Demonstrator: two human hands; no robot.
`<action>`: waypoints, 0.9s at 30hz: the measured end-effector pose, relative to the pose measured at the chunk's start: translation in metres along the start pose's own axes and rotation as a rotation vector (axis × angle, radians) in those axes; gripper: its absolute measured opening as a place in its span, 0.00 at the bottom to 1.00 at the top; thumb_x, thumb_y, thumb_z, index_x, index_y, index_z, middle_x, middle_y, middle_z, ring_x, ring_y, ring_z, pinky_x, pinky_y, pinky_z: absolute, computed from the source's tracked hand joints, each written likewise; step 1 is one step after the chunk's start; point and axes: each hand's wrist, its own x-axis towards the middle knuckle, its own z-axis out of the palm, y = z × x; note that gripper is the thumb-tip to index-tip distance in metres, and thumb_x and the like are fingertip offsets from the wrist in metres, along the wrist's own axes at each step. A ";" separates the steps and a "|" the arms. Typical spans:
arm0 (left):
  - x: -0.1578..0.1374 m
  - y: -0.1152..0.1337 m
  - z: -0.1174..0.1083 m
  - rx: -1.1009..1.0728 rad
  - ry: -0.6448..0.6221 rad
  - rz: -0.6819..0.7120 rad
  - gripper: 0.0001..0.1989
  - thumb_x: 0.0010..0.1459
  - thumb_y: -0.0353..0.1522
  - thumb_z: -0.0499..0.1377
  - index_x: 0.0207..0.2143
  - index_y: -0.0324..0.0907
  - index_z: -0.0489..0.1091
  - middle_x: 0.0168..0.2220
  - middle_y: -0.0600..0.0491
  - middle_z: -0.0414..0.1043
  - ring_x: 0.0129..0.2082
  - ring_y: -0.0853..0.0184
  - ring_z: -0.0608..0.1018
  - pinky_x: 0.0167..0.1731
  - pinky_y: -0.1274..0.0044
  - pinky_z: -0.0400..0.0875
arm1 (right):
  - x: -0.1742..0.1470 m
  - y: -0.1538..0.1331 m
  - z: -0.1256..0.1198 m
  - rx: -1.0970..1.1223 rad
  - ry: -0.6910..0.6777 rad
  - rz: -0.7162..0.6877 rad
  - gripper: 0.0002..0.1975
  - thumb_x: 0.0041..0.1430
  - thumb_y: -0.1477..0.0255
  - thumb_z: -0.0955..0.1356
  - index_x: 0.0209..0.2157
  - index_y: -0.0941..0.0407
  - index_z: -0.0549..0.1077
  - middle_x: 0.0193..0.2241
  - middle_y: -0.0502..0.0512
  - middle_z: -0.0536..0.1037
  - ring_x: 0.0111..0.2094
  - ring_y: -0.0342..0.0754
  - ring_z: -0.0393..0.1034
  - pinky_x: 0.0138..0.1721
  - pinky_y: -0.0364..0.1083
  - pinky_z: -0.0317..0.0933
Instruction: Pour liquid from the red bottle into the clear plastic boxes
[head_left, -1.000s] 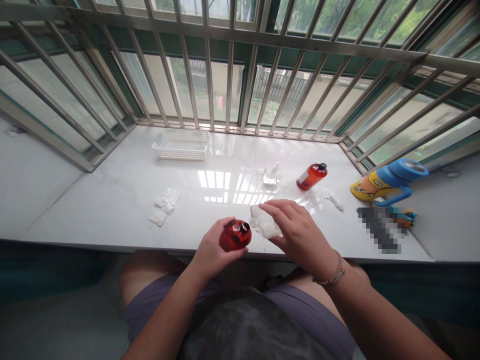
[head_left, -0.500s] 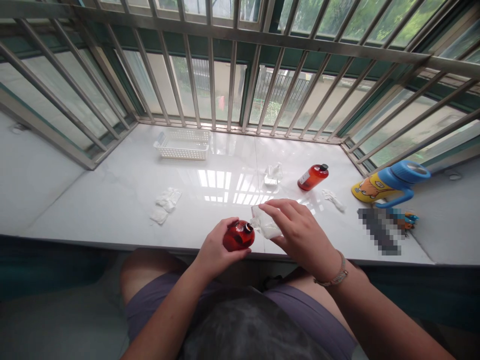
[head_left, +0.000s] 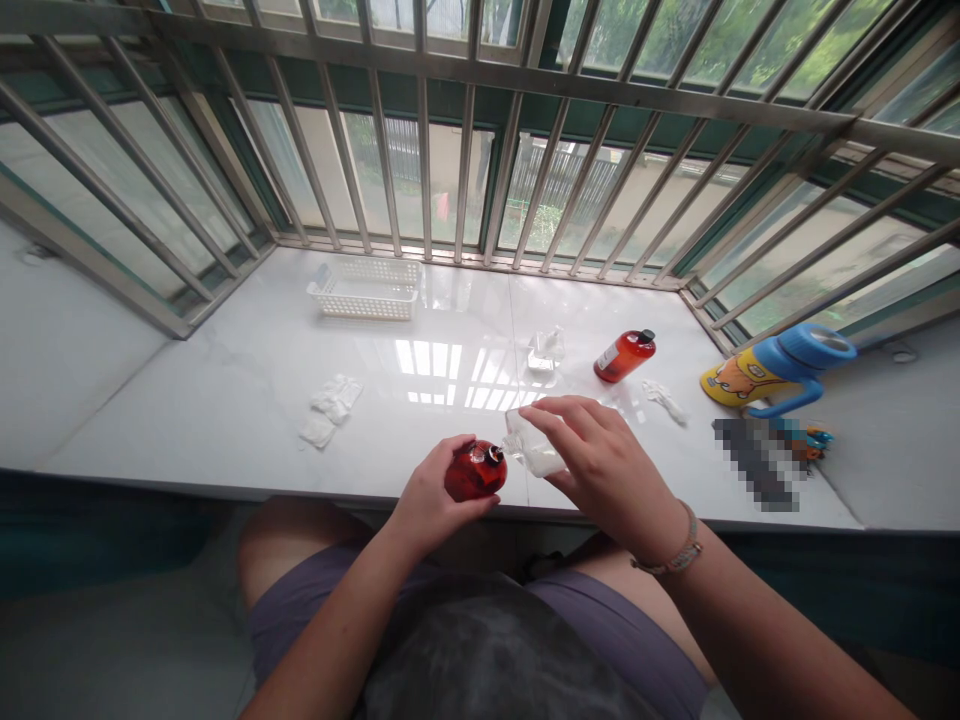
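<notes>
- The round amber-red plastic bottle (head_left: 474, 473) sits at the near edge of the white glossy surface (head_left: 225, 400), its small open neck facing up and toward the right.
- The left hand (head_left: 429, 500) wraps its grip around the bottle's left side and underside, holding it steady.
- The small clear plastic bottle (head_left: 529, 447), tipped on its side, has its mouth touching or just beside the amber bottle's neck; the right hand (head_left: 600, 465) clamps its grip over the clear bottle from above.
- The step in hand looks like pouring from the clear bottle into the amber one; whether liquid is flowing is too small to tell.
- The next move likely calls for keeping both mouths aligned and tilting the clear bottle gently so nothing spills over the near edge.
- Farther back lie a second amber bottle with a black cap (head_left: 624, 355), crumpled white tissues (head_left: 330, 408) toward the left, and a white slotted basket (head_left: 364, 289) at the far edge.
</notes>
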 end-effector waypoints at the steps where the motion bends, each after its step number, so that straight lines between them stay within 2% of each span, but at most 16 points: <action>1: 0.000 0.000 0.000 -0.001 0.000 0.000 0.39 0.51 0.37 0.77 0.63 0.49 0.67 0.62 0.46 0.75 0.61 0.53 0.79 0.64 0.58 0.74 | 0.000 0.000 -0.001 0.001 0.001 -0.002 0.34 0.62 0.80 0.72 0.68 0.49 0.65 0.61 0.62 0.76 0.60 0.65 0.70 0.60 0.65 0.67; 19: 0.000 -0.003 0.001 0.000 -0.007 -0.009 0.40 0.51 0.37 0.77 0.64 0.50 0.66 0.63 0.48 0.75 0.61 0.54 0.79 0.63 0.60 0.74 | 0.000 0.001 -0.007 -0.022 0.017 -0.011 0.37 0.61 0.81 0.71 0.69 0.47 0.64 0.61 0.61 0.75 0.61 0.66 0.70 0.60 0.66 0.66; 27: 0.002 -0.006 0.004 -0.019 -0.023 0.012 0.40 0.51 0.36 0.77 0.64 0.50 0.66 0.63 0.47 0.74 0.62 0.53 0.78 0.63 0.60 0.74 | -0.001 0.001 -0.006 -0.038 0.016 -0.015 0.35 0.63 0.80 0.71 0.69 0.48 0.64 0.62 0.61 0.75 0.62 0.65 0.69 0.61 0.65 0.65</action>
